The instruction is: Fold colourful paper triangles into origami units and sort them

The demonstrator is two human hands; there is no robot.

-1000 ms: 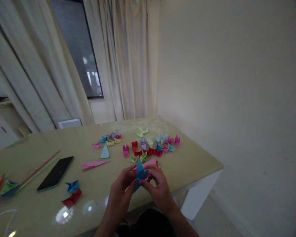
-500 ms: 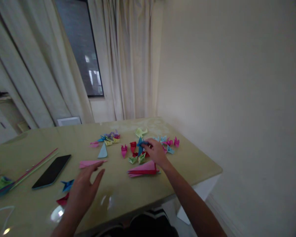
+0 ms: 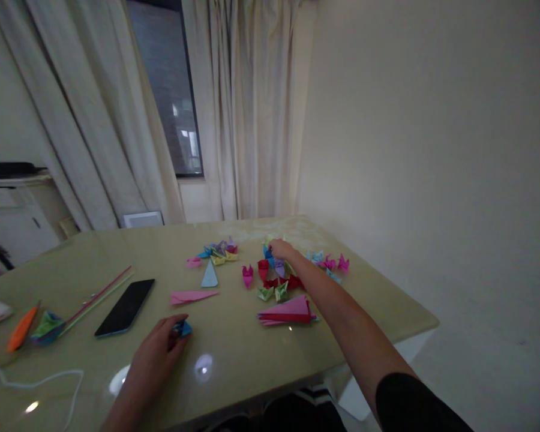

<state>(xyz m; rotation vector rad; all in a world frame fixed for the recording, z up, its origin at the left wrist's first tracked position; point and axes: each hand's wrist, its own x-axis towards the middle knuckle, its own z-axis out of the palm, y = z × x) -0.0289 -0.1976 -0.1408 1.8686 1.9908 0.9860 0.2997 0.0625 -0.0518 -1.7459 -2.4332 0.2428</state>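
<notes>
My left hand [image 3: 161, 348] is closed on a dark blue origami crane [image 3: 184, 328], low over the near part of the table. Farther back, my right hand [image 3: 281, 247] reaches to a group of paper cranes, its fingers pinching a blue origami crane [image 3: 268, 254]. Whether that crane rests on the table, I cannot tell. In front of it are a red crane [image 3: 263, 269], a purple crane [image 3: 279, 267], a magenta crane [image 3: 247, 275] and green cranes [image 3: 281, 291]. My right forearm covers part of this group.
A stack of folded pink and red paper [image 3: 285, 311] lies near my right forearm. Single folded pieces, pink [image 3: 193, 296] and light blue [image 3: 209, 275], lie left of the cranes. Farther left are a black phone [image 3: 126, 307], thin sticks [image 3: 96, 300], an orange tool [image 3: 22, 329] and a white cable [image 3: 49, 379].
My left hand has closed on a dark blue crane that lay beside it. My right hand has carried its blue crane farther back among the others. The view has turned left.
</notes>
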